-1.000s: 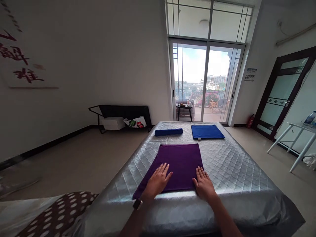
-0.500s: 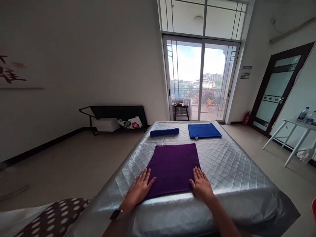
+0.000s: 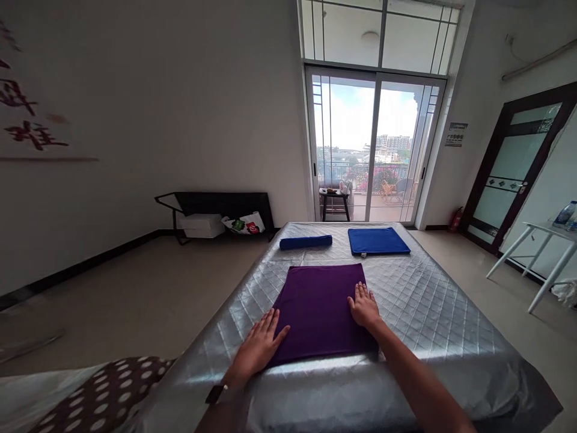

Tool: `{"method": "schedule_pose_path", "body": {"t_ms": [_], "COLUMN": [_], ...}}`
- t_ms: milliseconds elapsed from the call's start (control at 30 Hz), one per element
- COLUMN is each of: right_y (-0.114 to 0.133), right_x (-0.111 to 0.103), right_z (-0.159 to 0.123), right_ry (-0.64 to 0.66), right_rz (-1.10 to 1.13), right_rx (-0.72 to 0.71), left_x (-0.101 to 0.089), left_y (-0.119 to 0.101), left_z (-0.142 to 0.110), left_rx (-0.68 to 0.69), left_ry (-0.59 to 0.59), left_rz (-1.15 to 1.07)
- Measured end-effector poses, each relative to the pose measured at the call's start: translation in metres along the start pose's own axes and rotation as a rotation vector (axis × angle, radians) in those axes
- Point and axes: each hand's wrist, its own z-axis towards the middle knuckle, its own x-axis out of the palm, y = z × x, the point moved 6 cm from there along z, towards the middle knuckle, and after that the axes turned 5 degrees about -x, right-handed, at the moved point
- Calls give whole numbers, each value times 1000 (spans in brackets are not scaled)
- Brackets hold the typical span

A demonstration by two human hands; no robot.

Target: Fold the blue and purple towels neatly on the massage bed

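Left hand [image 3: 256, 346] and right hand [image 3: 365, 307], fingers slightly spread, are resting on flat, unrolled purple cloth [image 3: 322, 313]; beyond, a blue roll [image 3: 305, 242] is looking finished.

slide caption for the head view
Left hand and right hand rest at opposite edges of a purple cloth on a quilted silver cover.

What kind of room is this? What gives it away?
Probably a residential or guesthouse room, though I can't be sure. Sliding glass doors face a railed balcony with what looks like a rocking chair; a fire extinguisher by the dark-framed door hints at shared premises.
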Motion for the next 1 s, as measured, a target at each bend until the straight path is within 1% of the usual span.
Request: {"method": "schedule_pose_path", "body": {"t_ms": [67, 100, 133, 200, 267, 300, 333, 367, 400, 433, 467, 533, 633, 700, 733, 800, 900, 1000], "right_y": [-4, -6, -7, -8, -8, -8, -8, -8, -8, -8, -8, -8, -8, -9, -9, -11, -13, -13], "right_x": [7, 11, 13, 16, 16, 16, 16, 16, 15, 15, 15, 15, 17, 19, 20, 22, 18, 6], "right_z": [3, 4, 4, 4, 4, 4, 5, 5, 5, 5, 5, 5, 5, 6, 7, 13, 33, 62], "right_ry": [-5, -12, -20, -32, -33, -31, -29, -30, -35, -41, -47, -49, -32, -21, -13, 2, 8, -2], "right_rz": [6, 11, 16, 23, 22, 19, 14, 8, 4, 0, -2, -4, -13, -24, -29, -36, -39, -33], "right_rx": [10, 12, 12, 10, 10, 10, 10, 9, 8, 6, 5, 4, 11, 19, 22, 24, 23, 20], "left_x": [-2, -6, -11, -22, -25, -26, -26, -25, -24, -23, -22, -18, -13, -10, -9, -7, -4, -2], "left_y": [-3, -12, -26, -68, -116, -136, -152, -161, -164, -160, -150, -118, -61, -35, -27, -22, -24, -27], "left_z": [10, 17, 25, 42, 60, 68, 75, 82, 87, 91, 94, 96, 92, 88, 86, 84, 84, 84], "left_rx": [-70, -89, -81, -7, 91, 127, 149, 157, 154, 142, 121, 65, -39, -75, -79, -76, -97, -119], "left_ry": [39, 33, 8, -27, 20, 50, 77, 95, 104, 107, 104, 94, 75, 62, 55, 35, -1, -10], "left_rz": [1, -4, -16, -56, -98, -108, -114, -114, -112, -110, -107, -96, -65, -51, -49, -54, -69, -63]}}
